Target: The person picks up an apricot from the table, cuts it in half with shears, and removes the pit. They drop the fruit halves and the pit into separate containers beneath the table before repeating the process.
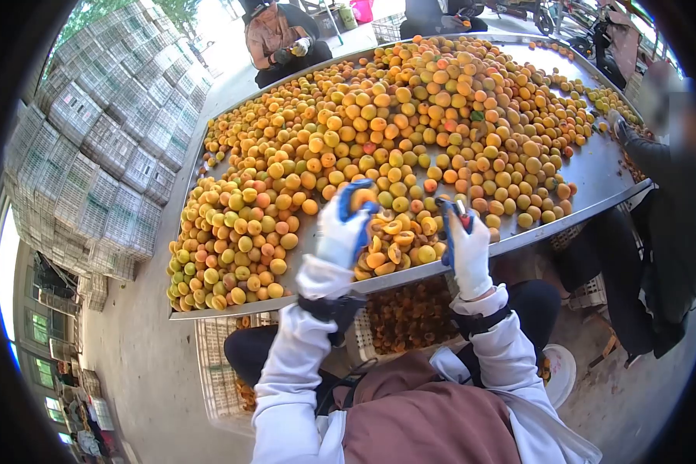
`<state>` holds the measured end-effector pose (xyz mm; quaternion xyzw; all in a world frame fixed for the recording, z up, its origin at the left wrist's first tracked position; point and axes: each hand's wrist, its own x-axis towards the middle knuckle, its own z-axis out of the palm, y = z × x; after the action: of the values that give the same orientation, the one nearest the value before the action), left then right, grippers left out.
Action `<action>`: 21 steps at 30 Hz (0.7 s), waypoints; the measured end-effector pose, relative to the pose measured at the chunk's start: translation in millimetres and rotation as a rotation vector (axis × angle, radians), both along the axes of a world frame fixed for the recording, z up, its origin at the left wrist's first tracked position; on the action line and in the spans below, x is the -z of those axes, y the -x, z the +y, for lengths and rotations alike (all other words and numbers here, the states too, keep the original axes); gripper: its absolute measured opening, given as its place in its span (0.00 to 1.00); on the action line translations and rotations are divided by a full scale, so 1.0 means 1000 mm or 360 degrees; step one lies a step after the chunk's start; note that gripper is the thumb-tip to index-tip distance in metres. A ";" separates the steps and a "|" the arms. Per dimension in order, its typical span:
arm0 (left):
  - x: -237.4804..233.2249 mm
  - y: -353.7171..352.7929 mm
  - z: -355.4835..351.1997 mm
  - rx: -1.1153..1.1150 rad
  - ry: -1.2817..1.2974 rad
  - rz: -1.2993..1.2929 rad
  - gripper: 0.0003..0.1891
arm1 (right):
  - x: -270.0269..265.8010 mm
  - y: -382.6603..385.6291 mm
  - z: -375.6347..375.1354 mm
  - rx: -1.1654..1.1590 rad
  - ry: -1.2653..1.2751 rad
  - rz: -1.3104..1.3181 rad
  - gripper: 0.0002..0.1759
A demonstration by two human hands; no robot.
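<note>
My left hand point(342, 229), in a white and blue glove, is closed around an apricot point(362, 199) above the near side of the metal table point(510, 241). My right hand point(467, 254), gloved the same way, grips a small tool with a red and dark handle point(463, 216); its working end is too blurred to make out. Between my hands lies a pile of cut apricot halves point(394, 236), orange insides showing. Whole apricots point(348, 116) in yellow, orange and green spread over the table beyond.
Below the table edge stands a crate point(361, 332) of brown pieces, perhaps pits, with another pale crate point(213, 363) to its left. A white bucket point(562, 375) is at right. Co-workers point(286, 46) sit around the table. Stacked crates point(104, 139) line the left.
</note>
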<state>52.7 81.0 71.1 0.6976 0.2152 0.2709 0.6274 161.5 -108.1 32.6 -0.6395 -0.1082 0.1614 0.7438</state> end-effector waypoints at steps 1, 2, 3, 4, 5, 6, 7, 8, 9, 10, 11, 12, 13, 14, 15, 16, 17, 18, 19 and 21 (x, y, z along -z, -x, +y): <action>-0.021 0.028 0.012 -0.0060 -0.0084 0.0062 0.17 | 0.010 -0.007 0.000 0.0066 -0.0010 -0.0046 0.11; -0.034 0.059 0.024 -0.0147 -0.0207 0.0061 0.17 | 0.010 -0.010 -0.004 0.0144 0.0027 -0.0081 0.11; -0.050 0.098 0.038 -0.0251 -0.0137 0.0218 0.17 | 0.004 -0.012 -0.011 0.0146 -0.0010 -0.0038 0.11; -0.059 0.133 0.044 -0.0419 -0.0245 0.0147 0.17 | -0.003 -0.012 -0.018 0.0157 -0.0048 0.0009 0.10; -0.066 0.172 0.054 -0.0598 -0.0541 0.0201 0.16 | -0.009 -0.011 -0.022 0.0185 -0.0084 0.0026 0.11; -0.056 0.222 0.074 -0.0771 -0.0362 0.0132 0.15 | -0.020 -0.007 -0.025 0.0218 -0.0103 0.0061 0.10; -0.046 0.279 0.096 -0.0928 -0.0542 0.0323 0.12 | -0.020 -0.007 -0.028 0.0217 -0.0154 0.0048 0.10; -0.057 0.315 0.090 -0.1119 -0.0292 0.0623 0.13 | -0.018 -0.007 -0.031 0.0213 -0.0205 0.0036 0.10; -0.050 0.345 0.088 -0.1248 -0.0332 0.0795 0.15 | -0.019 -0.007 -0.035 0.0178 -0.0193 0.0029 0.09; -0.039 0.379 0.089 -0.1379 -0.0373 0.0966 0.17 | -0.022 -0.004 -0.037 0.0181 -0.0233 0.0085 0.09; 0.006 0.449 0.114 -0.1319 -0.0951 0.1180 0.18 | -0.025 -0.003 -0.037 0.0179 -0.0249 0.0099 0.10; 0.043 0.497 0.138 -0.1221 -0.1532 0.1373 0.19 | -0.027 -0.001 -0.038 0.0179 -0.0265 0.0110 0.11; 0.020 0.462 0.105 -0.1179 -0.1899 0.1700 0.21 | -0.028 -0.001 -0.038 0.0179 -0.0266 0.0113 0.11; 0.007 0.434 0.097 -0.1180 -0.1898 0.1700 0.21 | -0.029 -0.001 -0.039 0.0128 -0.0256 0.0089 0.13; -0.002 0.409 0.095 -0.1198 -0.1325 0.1391 0.21 | -0.028 -0.001 -0.040 0.0074 -0.0243 0.0061 0.14; -0.008 0.379 0.093 -0.1183 -0.0755 0.1066 0.21 | -0.028 -0.001 -0.039 0.0070 -0.0234 0.0051 0.14; -0.017 0.340 0.090 -0.1023 -0.0924 0.0942 0.22 | -0.028 -0.001 -0.039 0.0044 -0.0262 0.0071 0.15; -0.025 0.295 0.088 -0.0855 -0.1091 0.0809 0.23 | -0.029 -0.001 -0.039 0.0024 -0.0291 0.0087 0.15; -0.036 0.248 0.084 -0.0670 -0.1197 0.0812 0.24 | -0.030 -0.002 -0.039 0.0012 -0.0347 0.0069 0.17; -0.047 0.153 0.074 -0.0278 -0.1520 0.0792 0.24 | -0.034 -0.002 -0.042 0.0022 -0.0331 0.0012 0.18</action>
<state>-100.1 155.4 118.4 0.9276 0.2674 0.2163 0.1461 163.9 -150.3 67.0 -0.5589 -0.1173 0.1466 0.8077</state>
